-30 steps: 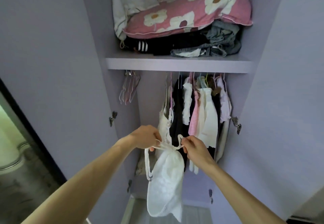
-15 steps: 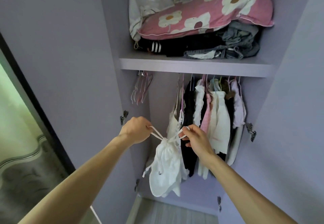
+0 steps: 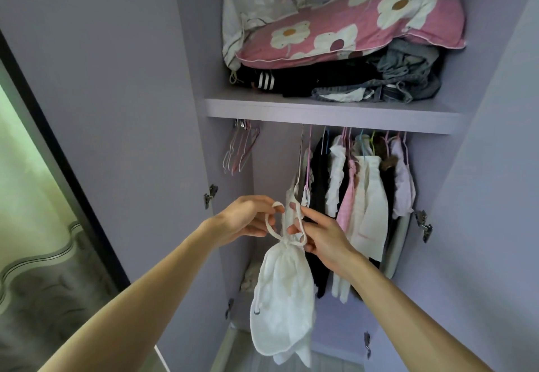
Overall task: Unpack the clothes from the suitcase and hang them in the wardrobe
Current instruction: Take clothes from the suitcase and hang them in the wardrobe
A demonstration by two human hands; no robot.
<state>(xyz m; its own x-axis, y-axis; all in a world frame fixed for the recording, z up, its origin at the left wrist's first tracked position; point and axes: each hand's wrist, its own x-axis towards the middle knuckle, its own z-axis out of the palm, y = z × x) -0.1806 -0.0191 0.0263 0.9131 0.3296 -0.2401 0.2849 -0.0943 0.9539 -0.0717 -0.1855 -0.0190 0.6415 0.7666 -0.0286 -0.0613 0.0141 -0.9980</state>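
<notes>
**White strappy top held up by both straps at the open wardrobe**

The person's left hand [image 3: 248, 221] pinches one looped shoulder strap of a white strappy top [image 3: 281, 293] between thumb and curled fingertips. The right hand [image 3: 325, 240] pinches the other strap, which runs across its fingers. The hands are near each other but not touching. The straps run down from them to the garment's gathered upper edge, just below and between the two grips.

The rest of the top hangs loose beneath the hands. It is in front of the wardrobe's [image 3: 116, 80] lower compartment, left of the row of hanging clothes [image 3: 367, 196], and rests on nothing.

It cannot be told whether a hanger is threaded through the straps. Directly behind the hands another pale garment [image 3: 291, 196] hangs on a thin hanger, and the hands and the held top cover its lower part. The rail itself is hidden behind the front edge of the shelf [image 3: 335, 112], so only hanger hooks show below it. A bunch of empty hangers [image 3: 242, 150] hangs at the rail's left end.

Low in the compartment, left of the top, a pale heap [image 3: 248, 278] is too dim to identify. On the shelf a pink flowered pillow [image 3: 364, 21] lies over folded dark clothes and denim [image 3: 405, 80]. The upper frame edge cuts off the pillow's top and a white cloth [image 3: 250, 1] beside it. The lower frame edge cuts off both forearms
</notes>
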